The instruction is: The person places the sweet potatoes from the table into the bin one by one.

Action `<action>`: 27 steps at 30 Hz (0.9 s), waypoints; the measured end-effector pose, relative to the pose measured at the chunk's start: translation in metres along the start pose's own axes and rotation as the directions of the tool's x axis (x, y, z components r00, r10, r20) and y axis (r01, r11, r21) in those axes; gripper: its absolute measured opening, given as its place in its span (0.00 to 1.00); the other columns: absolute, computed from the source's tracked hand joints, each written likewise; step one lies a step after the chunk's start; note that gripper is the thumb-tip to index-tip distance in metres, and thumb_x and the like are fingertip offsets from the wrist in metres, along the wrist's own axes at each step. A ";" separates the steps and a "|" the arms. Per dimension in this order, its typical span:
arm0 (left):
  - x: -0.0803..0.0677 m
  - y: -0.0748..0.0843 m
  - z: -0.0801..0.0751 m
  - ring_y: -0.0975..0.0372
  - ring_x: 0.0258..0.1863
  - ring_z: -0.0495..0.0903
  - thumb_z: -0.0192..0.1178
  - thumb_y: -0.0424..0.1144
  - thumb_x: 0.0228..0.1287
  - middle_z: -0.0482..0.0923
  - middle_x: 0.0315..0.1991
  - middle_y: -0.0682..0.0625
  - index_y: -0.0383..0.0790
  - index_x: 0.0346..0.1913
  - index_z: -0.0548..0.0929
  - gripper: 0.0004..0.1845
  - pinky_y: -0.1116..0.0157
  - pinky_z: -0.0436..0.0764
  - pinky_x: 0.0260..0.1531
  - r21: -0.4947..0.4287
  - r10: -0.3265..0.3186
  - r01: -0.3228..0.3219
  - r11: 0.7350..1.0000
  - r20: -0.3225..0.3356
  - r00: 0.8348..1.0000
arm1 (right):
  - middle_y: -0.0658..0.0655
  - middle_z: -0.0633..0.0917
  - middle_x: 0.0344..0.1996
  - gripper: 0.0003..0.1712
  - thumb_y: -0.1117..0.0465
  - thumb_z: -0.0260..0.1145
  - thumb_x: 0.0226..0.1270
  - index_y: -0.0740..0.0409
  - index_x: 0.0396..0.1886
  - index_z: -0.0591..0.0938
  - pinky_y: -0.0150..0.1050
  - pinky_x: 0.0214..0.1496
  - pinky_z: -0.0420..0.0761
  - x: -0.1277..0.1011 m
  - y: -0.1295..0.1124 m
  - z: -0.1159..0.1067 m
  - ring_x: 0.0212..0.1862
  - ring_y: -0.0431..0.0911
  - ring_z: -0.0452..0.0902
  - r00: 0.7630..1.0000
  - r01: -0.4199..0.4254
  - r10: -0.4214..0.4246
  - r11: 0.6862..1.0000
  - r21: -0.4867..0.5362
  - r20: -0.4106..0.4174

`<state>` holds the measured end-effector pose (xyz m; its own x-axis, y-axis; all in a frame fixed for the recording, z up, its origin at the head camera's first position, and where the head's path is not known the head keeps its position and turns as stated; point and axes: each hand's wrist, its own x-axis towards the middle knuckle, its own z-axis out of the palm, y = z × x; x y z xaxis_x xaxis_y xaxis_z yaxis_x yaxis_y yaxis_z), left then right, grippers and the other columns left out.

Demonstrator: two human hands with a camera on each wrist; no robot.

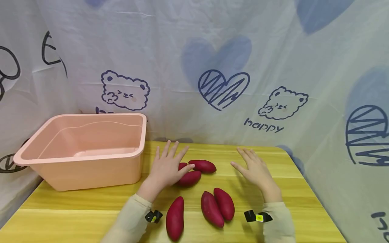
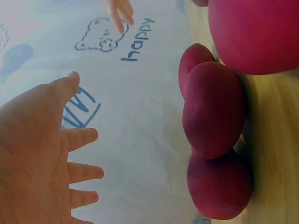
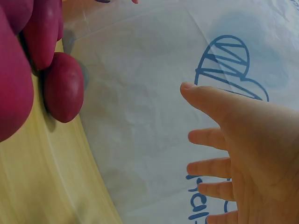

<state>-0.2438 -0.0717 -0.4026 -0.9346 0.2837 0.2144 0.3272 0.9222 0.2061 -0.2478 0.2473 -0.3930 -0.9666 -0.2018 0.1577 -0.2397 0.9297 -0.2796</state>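
Several dark red sweet potatoes lie on the wooden table. In the head view, one sweet potato (image 1: 175,218) lies by the left sleeve, and a pair (image 1: 212,209) lies side by side between the forearms. Farther back is a group with a sweet potato (image 1: 204,166) at its right, partly hidden by my left hand (image 1: 165,168). That hand has its fingers spread and holds nothing. My right hand (image 1: 255,168) is held over the right part of the table, fingers straight, holding nothing. The left wrist view shows stacked-looking sweet potatoes (image 2: 214,109) beside the left palm.
A pink plastic tub (image 1: 94,172) stands at the left of the table, its inside bare where visible. A pale curtain (image 1: 176,44) with bear and heart drawings hangs behind and on both sides. The table's right edge (image 1: 313,185) slants toward the front.
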 end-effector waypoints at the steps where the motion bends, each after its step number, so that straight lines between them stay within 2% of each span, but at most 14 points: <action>1: -0.001 0.001 -0.001 0.46 0.79 0.42 0.41 0.75 0.63 0.52 0.78 0.45 0.64 0.76 0.55 0.41 0.37 0.43 0.74 0.006 0.010 -0.010 1.000 -0.007 1.000 | 0.65 0.62 0.74 0.42 0.34 0.51 0.71 0.52 0.76 0.59 0.69 0.72 0.53 -0.001 -0.001 -0.001 0.76 0.66 0.50 1.000 0.008 -0.008 1.000 -0.003 -0.007; 4: -0.007 0.003 -0.005 0.46 0.79 0.45 0.42 0.74 0.63 0.55 0.77 0.45 0.63 0.75 0.57 0.40 0.37 0.45 0.73 0.019 0.043 -0.043 0.999 -0.033 0.999 | 0.66 0.65 0.72 0.41 0.36 0.53 0.71 0.53 0.75 0.62 0.69 0.71 0.56 -0.002 -0.004 -0.003 0.75 0.66 0.53 0.999 0.029 -0.030 1.000 -0.007 -0.026; 9: -0.018 0.002 -0.019 0.45 0.77 0.53 0.46 0.71 0.64 0.62 0.74 0.45 0.61 0.73 0.63 0.37 0.37 0.50 0.73 0.065 0.121 -0.113 0.991 -0.129 0.984 | 0.64 0.69 0.71 0.40 0.37 0.55 0.70 0.52 0.74 0.64 0.67 0.72 0.58 -0.002 -0.008 -0.004 0.74 0.65 0.57 0.997 0.057 -0.057 0.998 -0.013 -0.052; 13: -0.025 -0.004 -0.030 0.45 0.75 0.58 0.51 0.69 0.63 0.66 0.71 0.45 0.59 0.71 0.67 0.36 0.38 0.53 0.72 0.116 0.187 -0.164 0.980 -0.222 0.957 | 0.63 0.70 0.70 0.40 0.36 0.55 0.70 0.52 0.74 0.64 0.65 0.72 0.59 -0.002 -0.012 -0.005 0.73 0.64 0.59 0.994 0.077 -0.078 0.997 -0.016 -0.076; 16: -0.032 -0.010 -0.039 0.45 0.73 0.61 0.53 0.67 0.63 0.68 0.70 0.44 0.57 0.70 0.69 0.36 0.38 0.55 0.71 0.150 0.231 -0.194 0.969 -0.289 0.929 | 0.62 0.71 0.69 0.40 0.36 0.56 0.69 0.52 0.73 0.65 0.64 0.72 0.60 -0.003 -0.016 -0.008 0.73 0.64 0.61 0.991 0.092 -0.093 0.996 -0.018 -0.092; 18: -0.037 -0.014 -0.043 0.46 0.73 0.62 0.50 0.69 0.64 0.69 0.69 0.44 0.57 0.70 0.69 0.35 0.38 0.57 0.70 0.169 0.250 -0.204 0.964 -0.325 0.912 | 0.62 0.72 0.69 0.39 0.37 0.56 0.69 0.52 0.73 0.66 0.64 0.72 0.61 -0.004 -0.019 -0.009 0.72 0.64 0.62 0.989 0.109 -0.110 0.994 -0.018 -0.103; 20: -0.041 -0.019 -0.047 0.46 0.73 0.61 0.42 0.71 0.66 0.69 0.69 0.44 0.57 0.70 0.69 0.36 0.38 0.57 0.70 0.184 0.253 -0.199 0.963 -0.349 0.902 | 0.62 0.72 0.69 0.40 0.37 0.57 0.69 0.52 0.73 0.66 0.63 0.72 0.61 -0.004 -0.023 -0.010 0.72 0.64 0.62 0.987 0.120 -0.122 0.993 -0.019 -0.109; 22: -0.047 -0.025 -0.050 0.46 0.73 0.60 0.33 0.74 0.67 0.68 0.70 0.44 0.57 0.71 0.68 0.39 0.38 0.56 0.70 0.193 0.245 -0.185 0.963 -0.359 0.901 | 0.61 0.73 0.69 0.40 0.36 0.57 0.68 0.51 0.73 0.66 0.63 0.72 0.62 -0.005 -0.026 -0.010 0.72 0.63 0.63 0.984 0.132 -0.133 0.991 -0.019 -0.114; 24: -0.052 -0.030 -0.054 0.46 0.74 0.59 0.27 0.75 0.66 0.66 0.71 0.44 0.57 0.72 0.66 0.41 0.37 0.54 0.71 0.200 0.228 -0.165 0.966 -0.356 0.906 | 0.61 0.73 0.68 0.40 0.36 0.57 0.68 0.51 0.73 0.66 0.63 0.72 0.62 -0.005 -0.030 -0.010 0.72 0.63 0.63 0.982 0.141 -0.143 0.990 -0.022 -0.120; 27: -0.061 -0.039 -0.058 0.45 0.74 0.58 0.28 0.75 0.66 0.64 0.72 0.44 0.58 0.72 0.66 0.41 0.36 0.52 0.71 0.201 0.202 -0.137 0.970 -0.352 0.914 | 0.60 0.74 0.68 0.39 0.37 0.58 0.67 0.50 0.73 0.67 0.61 0.72 0.63 -0.005 -0.035 -0.010 0.71 0.61 0.65 0.980 0.154 -0.156 0.988 -0.023 -0.127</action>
<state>-0.1918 -0.1403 -0.3687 -0.7391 0.3534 0.5735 0.4173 0.9085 -0.0219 -0.2333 0.2193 -0.3747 -0.8982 -0.3037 0.3179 -0.3839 0.8942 -0.2303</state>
